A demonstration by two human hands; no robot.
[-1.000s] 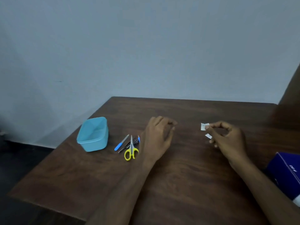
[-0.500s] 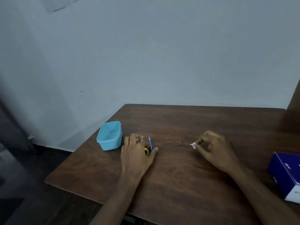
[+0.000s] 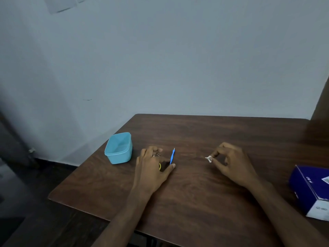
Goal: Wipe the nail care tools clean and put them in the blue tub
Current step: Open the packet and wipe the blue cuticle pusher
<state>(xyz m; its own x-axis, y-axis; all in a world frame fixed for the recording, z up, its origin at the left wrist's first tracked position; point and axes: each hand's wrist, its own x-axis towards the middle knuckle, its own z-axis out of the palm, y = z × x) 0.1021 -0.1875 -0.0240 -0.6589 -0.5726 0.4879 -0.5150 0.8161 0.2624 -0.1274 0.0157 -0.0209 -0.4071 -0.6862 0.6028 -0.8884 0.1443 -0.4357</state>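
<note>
While the left hand point(image 3: 151, 168) lies over the tool pile, fingers loosely spread, gripping nothing visibly — likely choosing one — the right hand point(image 3: 231, 164) pinches a small white wipe point(image 3: 208, 158), held ready for cleaning. Blue-handled tool point(image 3: 172, 156): flat on table point(image 3: 204, 202), just beside left thumb. Yellow scissor handle point(image 3: 160, 166): under palm. Blue tub point(image 3: 119, 147): near left, apparently empty. Navy box point(image 3: 313, 189): far right.

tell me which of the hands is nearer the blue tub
Left. The left hand lies just right of the blue tub, over the tools. The right hand is much farther right across the table, pinching a small white wipe.
</note>
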